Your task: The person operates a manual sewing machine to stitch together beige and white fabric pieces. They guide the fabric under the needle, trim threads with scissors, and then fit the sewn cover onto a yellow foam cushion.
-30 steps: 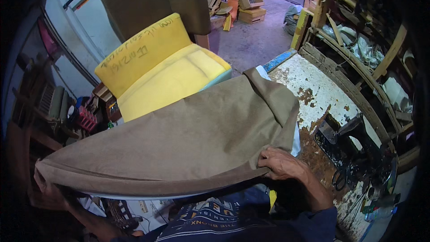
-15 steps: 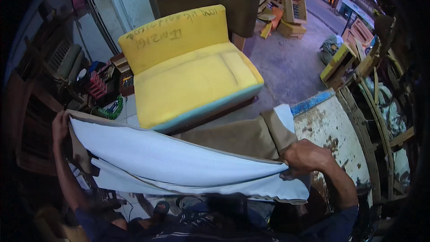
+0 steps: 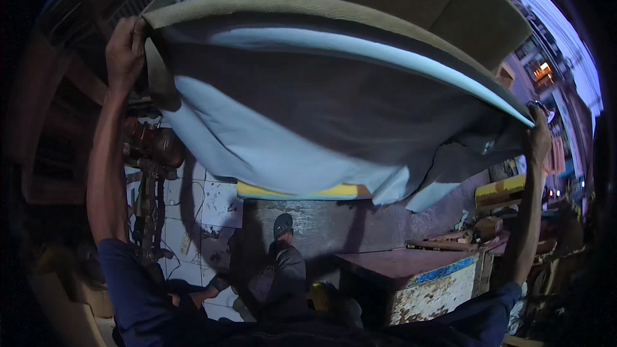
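I hold a large sheet of brown fabric with a pale white backing [image 3: 308, 115] spread wide and lifted high in front of me. My left hand [image 3: 125, 45] grips its upper left corner, arm raised. My right hand [image 3: 538, 138] grips the right edge, arm stretched out. The pale underside faces me and billows down in the middle. Below its hanging edge a strip of the yellow foam cushion [image 3: 295, 191] shows.
A worn workbench with a peeling white and blue front [image 3: 437, 283] stands low right, wood scraps [image 3: 475, 231] on it. A rusty machine [image 3: 151, 148] stands at the left by a white tiled floor [image 3: 205, 212]. My shoe [image 3: 283, 225] is below. Brown upholstered panel [image 3: 450, 6] above.
Both hands have swung the fabric up from waist height to overhead. The view has tilted, and the sheet now hides most of the yellow cushion.
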Demonstrator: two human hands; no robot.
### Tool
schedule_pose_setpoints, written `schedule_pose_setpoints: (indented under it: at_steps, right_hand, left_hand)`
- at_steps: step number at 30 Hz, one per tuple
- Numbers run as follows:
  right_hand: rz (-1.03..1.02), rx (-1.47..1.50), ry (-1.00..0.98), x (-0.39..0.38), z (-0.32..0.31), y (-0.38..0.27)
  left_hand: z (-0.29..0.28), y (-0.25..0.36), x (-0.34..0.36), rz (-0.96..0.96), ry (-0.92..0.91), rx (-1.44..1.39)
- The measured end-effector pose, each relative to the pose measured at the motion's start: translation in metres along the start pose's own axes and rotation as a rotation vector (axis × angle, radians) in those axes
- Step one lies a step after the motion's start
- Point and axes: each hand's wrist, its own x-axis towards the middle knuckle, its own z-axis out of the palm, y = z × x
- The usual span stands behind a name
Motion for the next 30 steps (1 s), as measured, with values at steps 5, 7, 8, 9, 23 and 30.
schedule_pose_setpoints:
  at_steps: [5,7,8,9,23,30]
  right_hand:
    - [-0.265,0.575,0.06,0.004,-0.046,0.083]
    - [-0.019,0.492,-0.237,-0.038,-0.041,0.087]
    - [-0.074,0.313,-0.278,-0.061,-0.035,0.083]
    - [-0.165,0.148,-0.259,-0.081,-0.014,0.073]
    - [-0.309,-0.057,-0.997,-0.281,0.411,-0.041]
    - [-0.551,0.153,-1.409,-0.309,0.473,-0.236]
  left_hand:
    - [-0.102,0.001,0.038,-0.048,-0.055,-0.169]
    - [-0.111,0.022,-0.001,0.016,-0.188,-0.031]
    - [-0.102,0.035,-0.032,0.038,-0.22,-0.09]
    - [-0.093,0.052,-0.071,-0.125,-0.404,-0.055]
    - [0.223,0.155,-0.512,-0.604,-0.999,-0.13]
    - [0.22,0.199,-0.649,-2.055,-0.273,-0.069]
